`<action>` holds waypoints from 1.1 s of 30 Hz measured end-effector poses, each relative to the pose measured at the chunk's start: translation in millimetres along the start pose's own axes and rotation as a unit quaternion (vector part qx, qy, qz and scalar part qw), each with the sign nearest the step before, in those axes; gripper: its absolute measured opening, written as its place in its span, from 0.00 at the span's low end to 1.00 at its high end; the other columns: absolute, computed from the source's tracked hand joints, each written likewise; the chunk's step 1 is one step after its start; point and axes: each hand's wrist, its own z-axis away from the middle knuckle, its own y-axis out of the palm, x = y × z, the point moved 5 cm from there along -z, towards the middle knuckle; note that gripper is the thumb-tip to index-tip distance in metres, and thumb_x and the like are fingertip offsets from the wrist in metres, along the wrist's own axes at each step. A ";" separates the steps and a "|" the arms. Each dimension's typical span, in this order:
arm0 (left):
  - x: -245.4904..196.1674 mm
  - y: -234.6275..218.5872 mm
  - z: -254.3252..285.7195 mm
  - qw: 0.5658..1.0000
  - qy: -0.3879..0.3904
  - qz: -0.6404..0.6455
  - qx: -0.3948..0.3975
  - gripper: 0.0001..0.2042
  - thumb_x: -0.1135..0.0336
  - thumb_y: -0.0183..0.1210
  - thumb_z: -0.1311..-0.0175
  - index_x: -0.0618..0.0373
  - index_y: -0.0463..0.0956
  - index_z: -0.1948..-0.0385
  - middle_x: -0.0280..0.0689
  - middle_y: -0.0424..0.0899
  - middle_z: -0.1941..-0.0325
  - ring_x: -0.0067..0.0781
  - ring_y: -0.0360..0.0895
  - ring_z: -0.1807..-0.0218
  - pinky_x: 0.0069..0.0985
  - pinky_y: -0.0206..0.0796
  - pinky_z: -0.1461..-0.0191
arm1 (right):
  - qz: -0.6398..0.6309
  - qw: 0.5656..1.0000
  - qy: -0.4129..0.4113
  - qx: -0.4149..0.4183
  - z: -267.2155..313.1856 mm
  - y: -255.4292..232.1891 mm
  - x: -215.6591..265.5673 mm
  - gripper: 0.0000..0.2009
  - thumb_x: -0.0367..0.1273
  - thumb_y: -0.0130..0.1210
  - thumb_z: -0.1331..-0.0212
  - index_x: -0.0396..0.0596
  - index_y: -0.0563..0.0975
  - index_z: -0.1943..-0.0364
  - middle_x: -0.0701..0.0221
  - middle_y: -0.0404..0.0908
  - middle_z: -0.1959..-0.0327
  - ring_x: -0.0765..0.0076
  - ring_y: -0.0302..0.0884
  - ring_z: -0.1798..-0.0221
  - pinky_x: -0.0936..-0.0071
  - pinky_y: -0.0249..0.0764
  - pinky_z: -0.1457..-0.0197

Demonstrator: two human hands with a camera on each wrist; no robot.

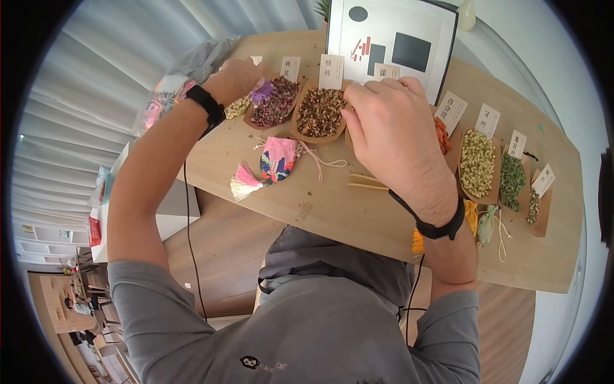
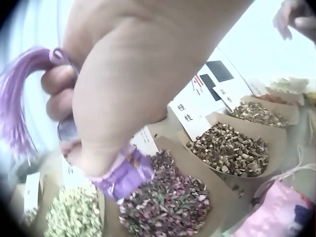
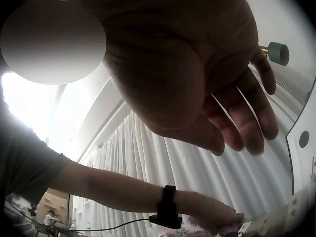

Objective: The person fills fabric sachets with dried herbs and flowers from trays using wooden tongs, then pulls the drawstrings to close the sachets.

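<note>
My left hand [image 1: 235, 80] [image 2: 123, 79] grips a purple pouch [image 1: 261, 93] [image 2: 126, 181] just above the tray of dried pink petals [image 1: 275, 102] [image 2: 168, 207]. Its purple tassel [image 2: 17, 98] hangs out on the far side of the fingers in the left wrist view. My right hand [image 1: 393, 125] [image 3: 197, 74] is raised over the middle trays, fingers apart and loosely bent, with nothing in it. A tray of brown chips [image 1: 321, 112] [image 2: 229, 150] lies between the hands. Part of the pouch is hidden by the left hand.
A pink pouch [image 1: 279, 157] with a tassel and wooden tweezers [image 1: 368, 182] lie near the front. To the right are trays of pale buds [image 1: 477, 163] and green leaves [image 1: 512, 182], plus a green pouch [image 1: 487, 227]. A white board [image 1: 390, 38] stands behind; a plastic bag [image 1: 167, 105] is at left.
</note>
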 end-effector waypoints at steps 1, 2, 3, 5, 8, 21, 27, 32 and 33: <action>6.6 -3.4 3.5 0.999 -0.005 0.044 -0.001 0.27 0.70 0.72 0.38 0.56 0.73 0.37 0.51 0.88 0.45 0.51 0.90 0.47 0.43 0.83 0.44 | -0.001 1.000 0.002 0.007 -0.4 0.4 -0.4 0.04 0.29 0.65 0.34 0.44 0.83 0.63 0.61 0.87 0.69 0.49 0.85 0.57 0.53 0.72 0.41; 16.7 0.5 5.6 0.999 -0.008 0.039 -0.005 0.27 0.70 0.72 0.38 0.56 0.73 0.37 0.51 0.88 0.45 0.51 0.90 0.47 0.43 0.83 0.44 | 0.001 1.000 0.000 0.001 -0.3 -0.1 -0.4 0.04 0.29 0.65 0.34 0.44 0.83 0.63 0.61 0.87 0.69 0.49 0.85 0.57 0.53 0.72 0.41; 25.6 3.8 9.4 0.989 0.006 0.147 -0.018 0.25 0.69 0.73 0.38 0.58 0.74 0.40 0.50 0.89 0.48 0.48 0.89 0.45 0.41 0.82 0.44 | -0.002 1.000 -0.001 0.001 0.0 0.4 -0.4 0.04 0.29 0.65 0.34 0.44 0.83 0.63 0.61 0.86 0.68 0.49 0.85 0.57 0.53 0.72 0.41; 37.8 1.2 18.5 0.928 0.005 0.373 -0.014 0.25 0.72 0.70 0.35 0.62 0.72 0.37 0.43 0.88 0.53 0.36 0.87 0.44 0.33 0.79 0.42 | -0.005 1.000 -0.005 -0.012 -0.5 -0.7 0.4 0.04 0.29 0.65 0.35 0.44 0.83 0.63 0.62 0.86 0.68 0.50 0.85 0.56 0.53 0.72 0.41; 41.8 15.8 42.6 0.713 0.004 0.700 -0.029 0.29 0.74 0.70 0.33 0.61 0.70 0.31 0.35 0.86 0.51 0.27 0.83 0.45 0.29 0.77 0.41 | -0.016 1.000 -0.005 -0.024 0.5 1.6 4.5 0.04 0.29 0.65 0.36 0.44 0.82 0.64 0.62 0.85 0.67 0.50 0.84 0.56 0.54 0.72 0.42; -58.5 -30.2 120.5 0.601 0.103 0.791 -0.046 0.38 0.91 0.68 0.43 0.50 0.60 0.34 0.34 0.75 0.36 0.27 0.78 0.32 0.29 0.76 0.30 | -0.207 0.975 -0.047 -0.070 2.7 16.1 42.8 0.17 0.23 0.64 0.38 0.43 0.84 0.45 0.60 0.82 0.47 0.51 0.84 0.51 0.53 0.75 0.42; -89.7 -68.1 136.3 0.623 0.182 0.756 -0.077 0.43 0.92 0.61 0.45 0.51 0.55 0.25 0.34 0.74 0.37 0.26 0.76 0.33 0.26 0.73 0.32 | -0.246 0.966 -0.041 -0.062 7.6 23.2 51.6 0.13 0.25 0.66 0.39 0.43 0.84 0.49 0.58 0.80 0.46 0.47 0.83 0.50 0.51 0.76 0.44; -101.1 -81.7 135.8 0.499 0.209 0.839 -0.068 0.36 0.74 0.58 0.28 0.55 0.57 0.17 0.33 0.75 0.33 0.24 0.77 0.37 0.27 0.71 0.31 | -0.249 0.968 -0.012 -0.023 6.3 38.0 39.6 0.07 0.22 0.64 0.43 0.41 0.81 0.61 0.56 0.82 0.54 0.43 0.82 0.52 0.50 0.75 0.46; -100.8 -80.6 134.5 0.499 0.209 0.838 -0.067 0.36 0.74 0.58 0.28 0.55 0.57 0.17 0.33 0.75 0.33 0.24 0.77 0.37 0.27 0.71 0.31 | -0.249 0.968 -0.012 -0.024 6.7 38.8 38.3 0.07 0.22 0.64 0.43 0.41 0.81 0.61 0.56 0.82 0.54 0.43 0.82 0.52 0.50 0.75 0.46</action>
